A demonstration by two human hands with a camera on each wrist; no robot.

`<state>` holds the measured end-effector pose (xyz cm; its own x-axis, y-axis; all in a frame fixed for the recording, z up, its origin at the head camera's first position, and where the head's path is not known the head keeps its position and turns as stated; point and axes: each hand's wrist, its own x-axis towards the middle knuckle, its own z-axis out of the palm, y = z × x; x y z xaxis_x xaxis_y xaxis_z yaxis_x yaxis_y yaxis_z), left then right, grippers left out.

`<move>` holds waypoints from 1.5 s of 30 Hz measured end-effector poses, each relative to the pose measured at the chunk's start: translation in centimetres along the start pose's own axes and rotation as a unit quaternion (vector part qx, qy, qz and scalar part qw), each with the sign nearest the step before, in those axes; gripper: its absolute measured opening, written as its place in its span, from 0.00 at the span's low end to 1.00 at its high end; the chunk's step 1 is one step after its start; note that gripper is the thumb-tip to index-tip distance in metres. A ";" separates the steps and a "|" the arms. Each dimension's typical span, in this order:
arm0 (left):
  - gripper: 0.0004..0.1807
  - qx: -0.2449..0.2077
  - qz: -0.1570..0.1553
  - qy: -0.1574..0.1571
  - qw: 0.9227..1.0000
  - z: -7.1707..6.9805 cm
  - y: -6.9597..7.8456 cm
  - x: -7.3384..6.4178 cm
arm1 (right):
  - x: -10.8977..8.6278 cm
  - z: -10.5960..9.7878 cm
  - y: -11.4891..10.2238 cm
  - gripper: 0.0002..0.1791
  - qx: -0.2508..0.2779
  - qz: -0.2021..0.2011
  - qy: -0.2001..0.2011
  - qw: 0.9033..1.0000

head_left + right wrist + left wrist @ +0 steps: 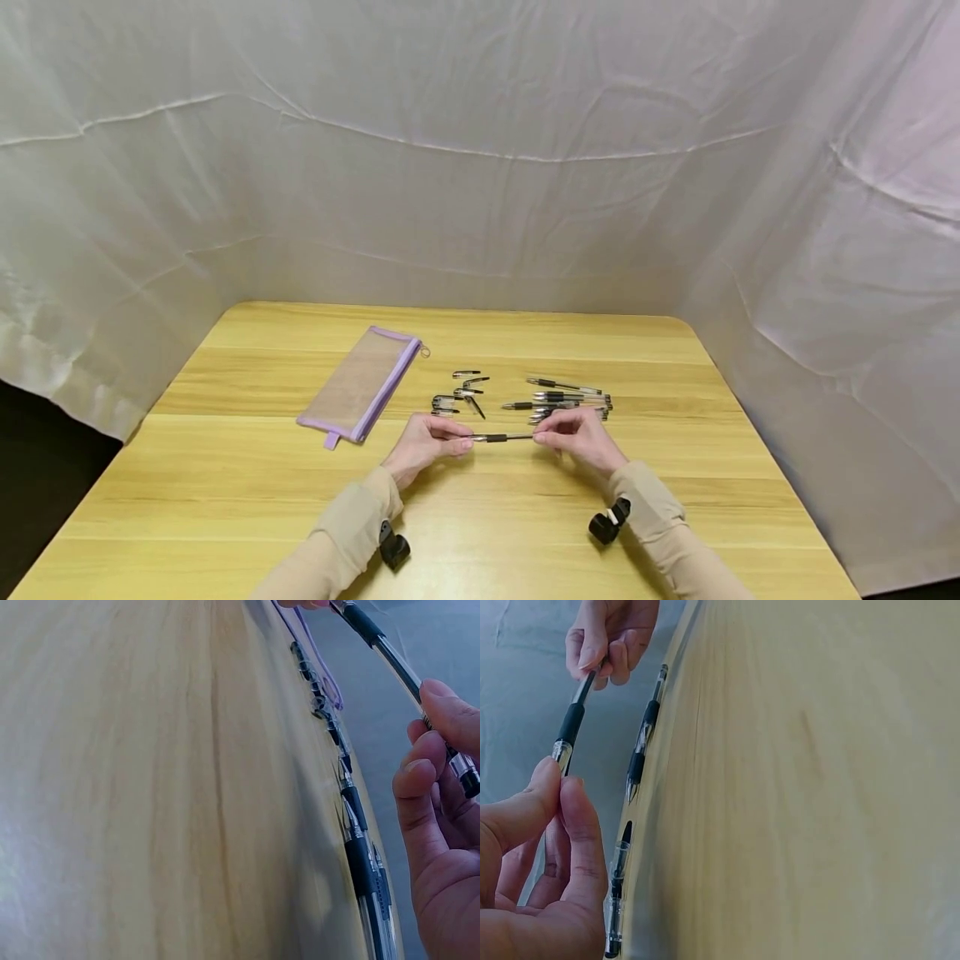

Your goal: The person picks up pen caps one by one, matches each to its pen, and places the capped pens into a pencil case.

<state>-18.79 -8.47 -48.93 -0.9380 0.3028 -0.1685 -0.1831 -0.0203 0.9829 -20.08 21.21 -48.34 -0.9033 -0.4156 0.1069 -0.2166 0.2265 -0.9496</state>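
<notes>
A gel pen (497, 437) with a black grip and clear barrel is held level above the table between both hands. My left hand (422, 446) pinches its front end between thumb and fingertips. A clear part (561, 754) shows beside those fingertips; whether it is a cap or the pen's own tip, I cannot tell. My right hand (581, 437) pinches the barrel near its rear, and the black end plug (469, 782) sticks out past the fingers. Just beyond the left hand lie several loose pen caps (468, 391). Several uncapped pens (564, 385) lie beyond the right hand.
A mesh zip pouch (352, 379) with purple edging lies at the left, slanted on the wooden table (247, 492). Pale fabric (480, 208) hangs around the back and sides of the table.
</notes>
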 end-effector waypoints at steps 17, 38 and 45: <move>0.15 0.060 0.018 0.041 0.997 0.4 0.5 -0.5 | 0.2 0.2 -0.3 0.08 0.000 0.001 -0.006 1.000; 0.15 0.075 0.004 0.036 0.997 -0.5 0.5 -0.6 | 0.4 0.6 -0.1 0.14 -0.020 0.031 -0.028 0.999; 0.14 0.073 0.010 0.035 0.997 -1.1 0.0 -0.9 | -0.1 -0.3 0.2 0.14 -0.007 0.040 -0.055 0.998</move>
<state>-18.29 -9.83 -48.86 -0.9603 0.2362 -0.1486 -0.1245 0.1138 0.9857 -20.14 21.56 -48.46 -0.8718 -0.4899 -0.0022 -0.1517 0.2743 -0.9496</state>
